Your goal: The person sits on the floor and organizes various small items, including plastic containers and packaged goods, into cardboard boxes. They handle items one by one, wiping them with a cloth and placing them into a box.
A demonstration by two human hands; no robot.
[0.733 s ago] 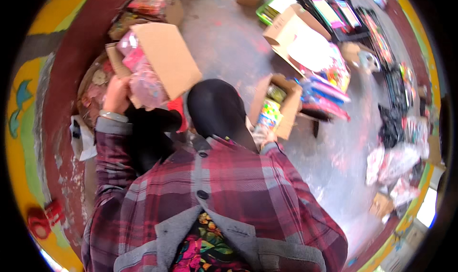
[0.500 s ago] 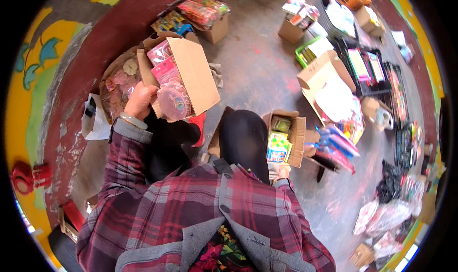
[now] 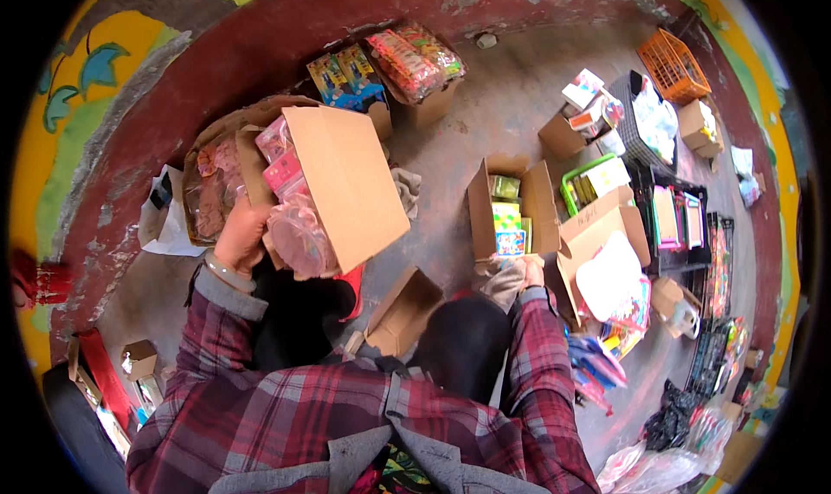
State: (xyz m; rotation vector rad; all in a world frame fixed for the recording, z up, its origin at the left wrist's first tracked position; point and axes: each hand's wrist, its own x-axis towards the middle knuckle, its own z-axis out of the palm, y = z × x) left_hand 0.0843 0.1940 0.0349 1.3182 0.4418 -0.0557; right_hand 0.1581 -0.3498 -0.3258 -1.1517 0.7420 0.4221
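Observation:
My left hand point(image 3: 241, 241) is closed on the near-left edge of a cardboard box point(image 3: 351, 187), which is tilted. Inside that box are pink packages point(image 3: 284, 172) and a round clear-pink tub point(image 3: 300, 234). My right hand point(image 3: 531, 273) is closed on a greyish cloth point(image 3: 502, 284) at the near side of a smaller open cardboard box point(image 3: 541, 201). Green and yellow small packs point(image 3: 507, 217) lie in this smaller box. Whether my right fingers also grip its edge is hidden. An open, tilted cardboard box point(image 3: 404, 310) rests beside my knee.
Behind the left box, a larger carton point(image 3: 208, 152) holds wrapped pink things. Bagged colourful goods point(image 3: 415, 61) top a box near the wall. To the right stand an open carton with a white bag point(image 3: 606, 273), a green basket point(image 3: 567, 182), black crates point(image 3: 671, 221) and an orange crate point(image 3: 673, 65).
My right hand and the smaller box have moved forward, away from my knee. The tilted box by my knee shows more now. My left hand still holds its box; the whole view has shifted.

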